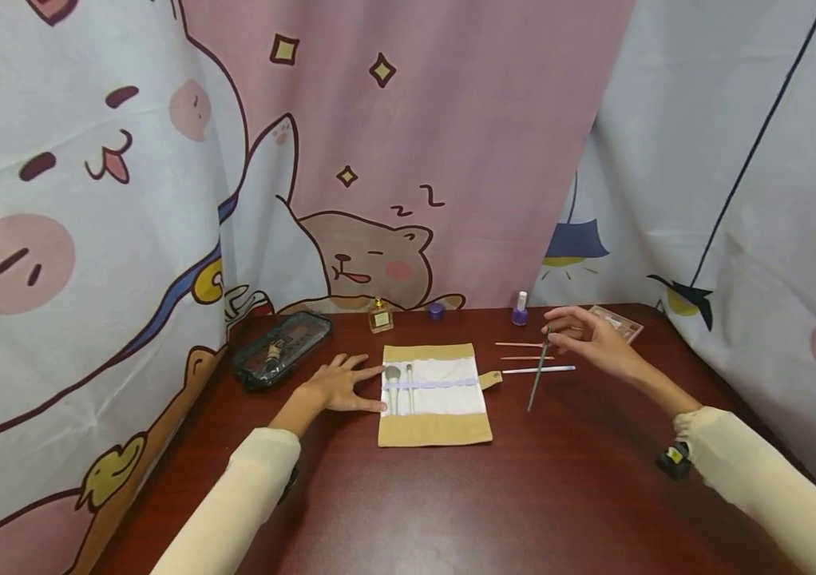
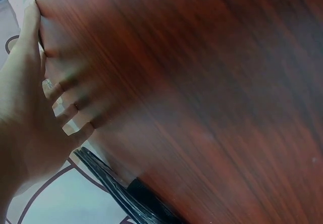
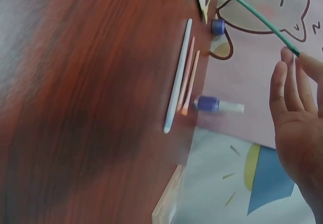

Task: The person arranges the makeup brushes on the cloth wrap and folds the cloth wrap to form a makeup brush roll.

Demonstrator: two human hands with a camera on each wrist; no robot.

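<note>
A tan and white brush roll [image 1: 437,435] lies unrolled on the dark red table. Two makeup brushes, a fluffy one [image 1: 393,395] and a slimmer one [image 1: 410,391], sit under its lilac band on the left. My left hand [image 1: 336,387] has its fingers spread, with thumb and index fingertip at the roll's left edge. To the right of the roll, my right hand [image 1: 591,339] pinches one end of a thin green makeup brush [image 1: 539,379] between thumb and fingers. The brush slants downward, and its pinched end is partly hidden by the fingertips.
Beside the roll's strap lie a white-blue brush [image 1: 540,370] and two thin pink ones [image 1: 519,344]. Farther back stand purple nail polish [image 1: 519,311], a small purple jar [image 1: 436,311] and a perfume bottle [image 1: 381,321]. A black-edged clear pouch [image 1: 307,329] lies left; a palette [image 1: 619,323] lies right.
</note>
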